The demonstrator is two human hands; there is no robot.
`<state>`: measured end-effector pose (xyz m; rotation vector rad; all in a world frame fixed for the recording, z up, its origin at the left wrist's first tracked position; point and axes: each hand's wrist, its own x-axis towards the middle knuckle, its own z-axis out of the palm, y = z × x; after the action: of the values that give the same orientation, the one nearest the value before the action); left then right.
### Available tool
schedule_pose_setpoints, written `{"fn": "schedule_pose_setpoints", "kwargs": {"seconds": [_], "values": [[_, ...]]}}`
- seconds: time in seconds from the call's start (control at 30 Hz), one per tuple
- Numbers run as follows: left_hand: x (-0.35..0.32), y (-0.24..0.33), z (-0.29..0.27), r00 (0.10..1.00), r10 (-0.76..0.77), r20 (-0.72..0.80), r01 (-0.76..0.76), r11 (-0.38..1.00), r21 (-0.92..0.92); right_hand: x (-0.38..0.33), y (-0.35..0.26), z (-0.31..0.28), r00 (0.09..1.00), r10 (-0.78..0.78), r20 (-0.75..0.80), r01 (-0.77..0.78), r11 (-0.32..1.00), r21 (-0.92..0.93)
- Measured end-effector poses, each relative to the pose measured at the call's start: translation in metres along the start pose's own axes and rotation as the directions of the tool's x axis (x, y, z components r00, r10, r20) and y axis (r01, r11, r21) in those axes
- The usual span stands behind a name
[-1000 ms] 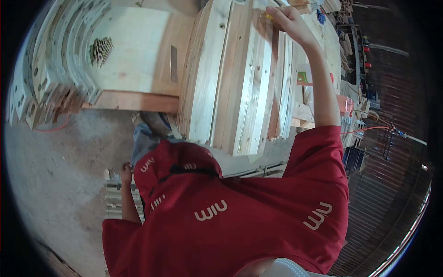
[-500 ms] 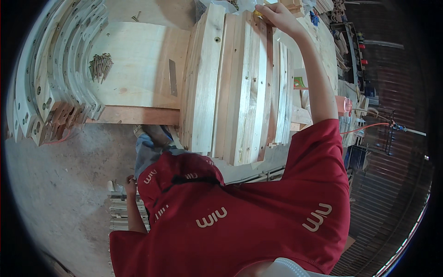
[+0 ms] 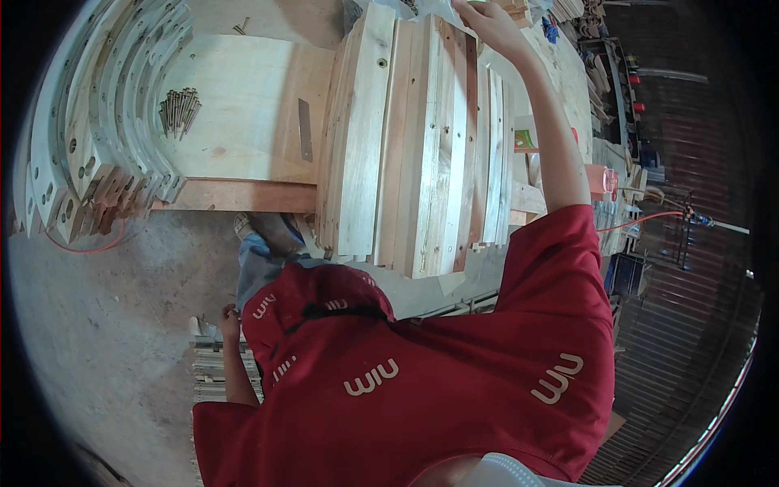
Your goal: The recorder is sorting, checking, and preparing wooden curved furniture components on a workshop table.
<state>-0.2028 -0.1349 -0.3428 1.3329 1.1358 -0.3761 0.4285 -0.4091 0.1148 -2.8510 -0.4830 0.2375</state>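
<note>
My right hand [image 3: 490, 26] is stretched to the far end of a row of wooden boards [image 3: 398, 146], at the top edge of the view. Its fingers are drawn together, and their tips are partly cut off by that edge; what they hold cannot be made out. The pale and reddish boards stand packed side by side on the bench, several with screw holes. Down at my left side hangs my left hand [image 3: 230, 322], small in view and apart from the boards. How its fingers are set is unclear.
Left of the boards a plywood sheet [image 3: 243, 105] bears a heap of screws [image 3: 179, 112] and a flat metal strip [image 3: 304, 130]. Curved, drilled wooden pieces [image 3: 105, 122] are stacked at far left. A red hose [image 3: 89, 248] hangs beneath them. Slats [image 3: 208, 369] lie behind my left arm.
My right hand has moved slightly farther up, past the boards' far end. A small yellow thing seen at its fingertips earlier no longer shows. My left hand stays at my side.
</note>
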Motion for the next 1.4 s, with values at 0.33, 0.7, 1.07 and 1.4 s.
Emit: {"fn": "schedule_pose_setpoints", "kwargs": {"seconds": [0.33, 0.7, 1.07, 1.4], "values": [[0.015, -0.016, 0.002, 1.000, 0.001, -0.024, 0.000, 1.000, 0.031, -0.042, 0.024, -0.001, 0.843, -0.436, -0.316, 0.437, 0.897, -0.072], [0.017, -0.019, 0.006, 0.997, 0.067, -0.043, -0.065, 0.996, 0.057, -0.047, 0.036, 0.001, 0.923, -0.346, -0.166, 0.333, 0.937, -0.103], [0.015, -0.020, 0.010, 0.989, 0.124, -0.078, -0.120, 0.991, 0.056, -0.036, 0.031, 0.013, 0.934, -0.352, -0.064, 0.353, 0.935, 0.009], [0.017, -0.026, 0.015, 0.988, 0.093, -0.123, -0.079, 0.990, 0.115, -0.032, 0.022, 0.015, 0.951, -0.299, -0.082, 0.301, 0.953, 0.013]]}}
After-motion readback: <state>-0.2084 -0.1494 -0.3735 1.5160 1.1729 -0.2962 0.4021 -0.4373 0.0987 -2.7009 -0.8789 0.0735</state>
